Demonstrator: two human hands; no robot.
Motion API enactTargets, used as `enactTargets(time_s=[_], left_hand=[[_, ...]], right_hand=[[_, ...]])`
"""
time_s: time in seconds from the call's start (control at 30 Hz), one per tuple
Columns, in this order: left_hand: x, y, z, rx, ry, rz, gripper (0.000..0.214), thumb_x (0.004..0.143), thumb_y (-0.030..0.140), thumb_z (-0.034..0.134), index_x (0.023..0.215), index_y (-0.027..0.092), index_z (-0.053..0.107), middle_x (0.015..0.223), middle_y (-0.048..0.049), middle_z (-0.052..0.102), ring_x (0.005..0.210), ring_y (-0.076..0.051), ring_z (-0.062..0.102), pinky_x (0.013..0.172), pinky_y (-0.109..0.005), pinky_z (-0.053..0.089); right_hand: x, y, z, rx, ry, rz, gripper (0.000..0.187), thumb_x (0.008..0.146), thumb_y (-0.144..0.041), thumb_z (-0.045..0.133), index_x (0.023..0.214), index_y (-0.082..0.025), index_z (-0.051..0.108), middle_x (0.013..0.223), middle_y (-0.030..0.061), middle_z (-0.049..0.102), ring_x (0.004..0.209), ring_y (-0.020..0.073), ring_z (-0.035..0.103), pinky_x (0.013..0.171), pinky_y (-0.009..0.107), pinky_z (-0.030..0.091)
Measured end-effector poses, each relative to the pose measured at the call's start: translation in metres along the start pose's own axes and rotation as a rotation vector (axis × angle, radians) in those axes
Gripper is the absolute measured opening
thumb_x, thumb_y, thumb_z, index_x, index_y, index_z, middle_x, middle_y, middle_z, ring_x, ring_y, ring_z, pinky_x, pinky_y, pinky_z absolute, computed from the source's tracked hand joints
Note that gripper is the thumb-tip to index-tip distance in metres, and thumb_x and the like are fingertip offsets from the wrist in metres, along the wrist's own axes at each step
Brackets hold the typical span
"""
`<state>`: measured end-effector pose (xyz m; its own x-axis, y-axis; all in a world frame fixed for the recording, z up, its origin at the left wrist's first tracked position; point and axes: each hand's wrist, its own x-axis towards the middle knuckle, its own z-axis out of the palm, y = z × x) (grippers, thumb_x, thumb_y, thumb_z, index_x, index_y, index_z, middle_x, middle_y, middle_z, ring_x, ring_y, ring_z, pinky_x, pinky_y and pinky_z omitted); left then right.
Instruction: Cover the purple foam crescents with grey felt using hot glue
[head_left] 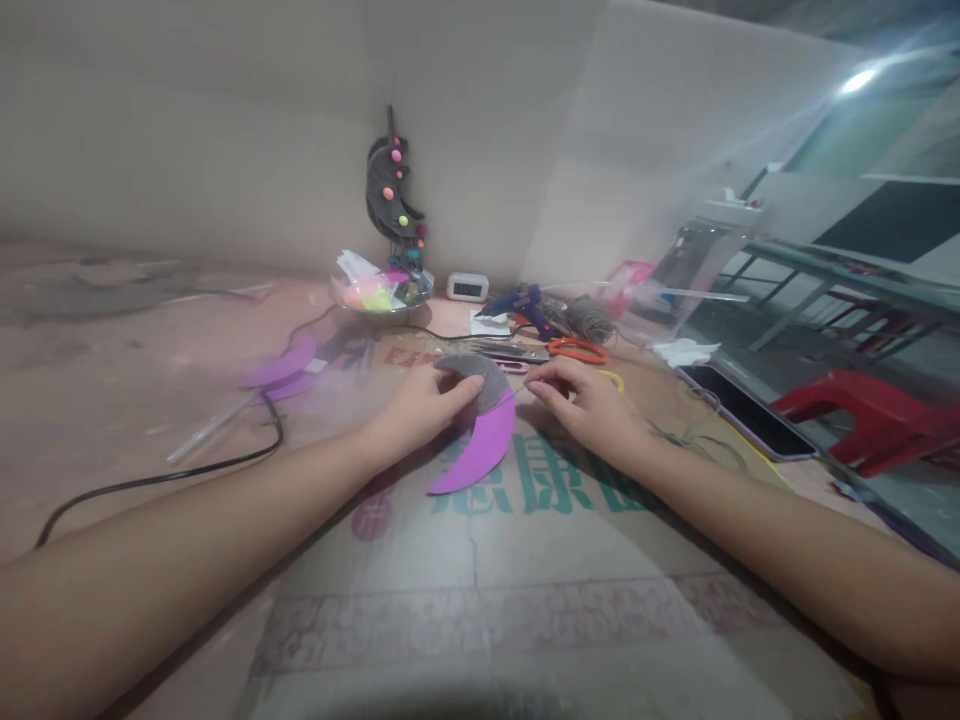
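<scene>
A purple crescent-shaped sheet (480, 448) has its upper part wrapped in grey yarn (489, 380). My left hand (429, 402) is closed around the wrapped upper end, with the thumb lying across the yarn. The bare purple tip points down and to the left. Just right of the crescent, my right hand (581, 398) pinches a thin strand of the grey yarn that runs from the crescent's edge. More loose strand (701, 440) trails behind the right wrist.
Beneath my arms lies printed cardboard (480, 630). Farther back are orange-handled scissors (577, 350), a blue glue gun (525, 308), a yarn ball (589, 318), a small digital clock (467, 287) and a clear bowl (384, 295). A phone (746, 412) lies right; a black cord (195, 470) and purple pieces (289, 368), left.
</scene>
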<state>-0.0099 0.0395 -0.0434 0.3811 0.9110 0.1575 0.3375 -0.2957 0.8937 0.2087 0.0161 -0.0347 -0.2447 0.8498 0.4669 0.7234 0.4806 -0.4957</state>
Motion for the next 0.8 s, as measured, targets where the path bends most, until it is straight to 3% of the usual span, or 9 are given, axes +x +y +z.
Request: enactTargets(time_s=[0.8], left_hand=[[0.0002, -0.0035, 0.0000, 0.021, -0.056, 0.023, 0.037, 0.081, 0.045, 0.050, 0.059, 0.017, 0.059, 0.056, -0.0009, 0.061, 0.054, -0.014, 0.055, 0.054, -0.024, 0.040]], right_hand=[[0.0005, -0.0078, -0.0028, -0.020, 0.025, 0.009, 0.012, 0.086, -0.025, 0.054, 0.084, -0.017, 0.064, 0.084, 0.0050, 0.068, 0.067, 0.0141, 0.054, 0.059, 0.027, 0.040]])
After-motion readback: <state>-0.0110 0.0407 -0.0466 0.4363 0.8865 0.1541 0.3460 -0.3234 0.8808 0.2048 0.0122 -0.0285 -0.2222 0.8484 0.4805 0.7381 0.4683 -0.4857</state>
